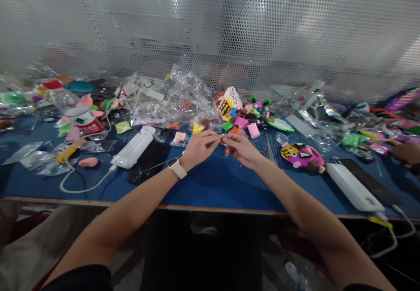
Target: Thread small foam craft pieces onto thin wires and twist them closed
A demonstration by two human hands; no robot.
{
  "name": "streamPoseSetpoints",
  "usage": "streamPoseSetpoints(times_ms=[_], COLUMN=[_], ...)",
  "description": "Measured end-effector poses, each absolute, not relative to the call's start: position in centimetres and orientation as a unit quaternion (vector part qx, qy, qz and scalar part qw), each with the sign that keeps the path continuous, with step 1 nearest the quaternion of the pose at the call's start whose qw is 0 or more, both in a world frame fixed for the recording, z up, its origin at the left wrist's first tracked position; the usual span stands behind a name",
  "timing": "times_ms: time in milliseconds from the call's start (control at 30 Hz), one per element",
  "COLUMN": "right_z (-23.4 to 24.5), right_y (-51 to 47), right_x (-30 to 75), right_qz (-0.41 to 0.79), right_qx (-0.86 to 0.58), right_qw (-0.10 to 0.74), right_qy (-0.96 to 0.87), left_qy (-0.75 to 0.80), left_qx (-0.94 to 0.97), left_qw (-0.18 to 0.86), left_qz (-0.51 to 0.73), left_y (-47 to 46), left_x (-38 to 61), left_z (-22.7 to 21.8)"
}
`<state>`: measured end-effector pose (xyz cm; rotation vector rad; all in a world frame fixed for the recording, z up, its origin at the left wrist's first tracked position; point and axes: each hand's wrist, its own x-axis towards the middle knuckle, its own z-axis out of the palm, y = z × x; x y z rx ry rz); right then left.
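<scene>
My left hand [201,147], with a pale watch strap on its wrist, meets my right hand [243,150] just above the blue table. The fingertips of both are pinched together and nearly touch. Whatever lies between them is too small to make out. Just beyond the fingers are a yellow clay piece [197,128], an orange-brown clay piece [235,131] and pink clay blocks [253,130]. Right of my right hand lies a round clay-decorated piece [303,157] in pink, yellow and black.
Crumpled clear bags [177,94] line the back, below a perforated metal panel [210,28]. A cabled white power bank [134,147] rests by a black phone [149,162] at left; another white power bank [354,187] is at right. A bottle [83,119] lies among clay pieces.
</scene>
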<state>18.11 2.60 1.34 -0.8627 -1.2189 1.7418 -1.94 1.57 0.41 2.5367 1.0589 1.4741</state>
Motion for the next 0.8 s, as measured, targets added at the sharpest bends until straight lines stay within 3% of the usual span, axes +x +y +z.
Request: streamPoseSetpoints(times_ms=[233, 567, 800], right_z=[1.34, 0.99, 1.43], right_y=[2.54, 2.80, 2.53], right_x=[18.07, 17.94, 17.85], right_qz=[0.711, 0.694, 0.698], right_qx=[-0.333, -0.357, -0.345], right_qw=[0.409, 0.447, 0.447], right_qy=[-0.466, -0.437, -0.440], left_qy=[0.322, 0.329, 0.345], left_qx=[0.824, 0.777, 0.750], left_qw=[0.020, 0.171, 0.188], left_qz=[0.466, 0.509, 0.533], left_y=[1.70, 1.60, 1.23], left_x=[-2.19, -1.51, -1.47], left_z=[0.45, 0.29, 0.87])
